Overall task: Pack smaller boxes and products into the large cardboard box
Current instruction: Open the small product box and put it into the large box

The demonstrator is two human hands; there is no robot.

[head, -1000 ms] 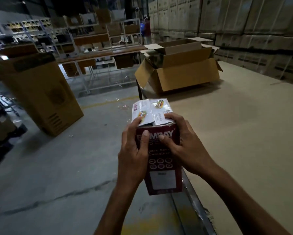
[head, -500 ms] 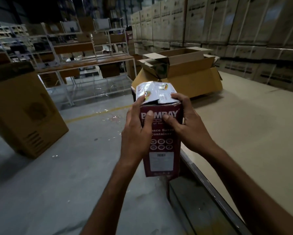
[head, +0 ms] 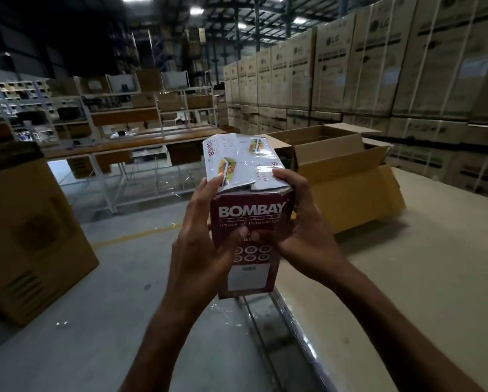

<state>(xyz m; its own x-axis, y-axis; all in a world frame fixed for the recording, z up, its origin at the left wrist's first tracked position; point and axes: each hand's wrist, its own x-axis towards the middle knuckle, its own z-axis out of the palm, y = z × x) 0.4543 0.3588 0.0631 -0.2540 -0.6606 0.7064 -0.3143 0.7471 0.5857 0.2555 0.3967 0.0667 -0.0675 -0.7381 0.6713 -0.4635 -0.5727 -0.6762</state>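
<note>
A maroon product box [head: 248, 210] printed BOMBAY, with a white taped top, is held upright in front of me over the table's left edge. My left hand [head: 200, 239] grips its left side, fingers on the top edge and thumb on the front. My right hand [head: 299, 222] grips the right side, fingers over the top corner, thumb on the front. Behind it, the large cardboard box [head: 347, 188] lies open on the table, flaps spread; its inside is mostly hidden.
The beige table [head: 406, 278] stretches right, with a metal edge [head: 291, 321] below the held box. A tall brown carton [head: 31, 233] stands on the floor at left. Stacked cartons [head: 378, 66] wall the right side. Workbenches and shelves [head: 141, 128] fill the back.
Both hands have raised the maroon box and carried it nearer the large open box. My thumbs have slid lower on its front. The view has tilted upward.
</note>
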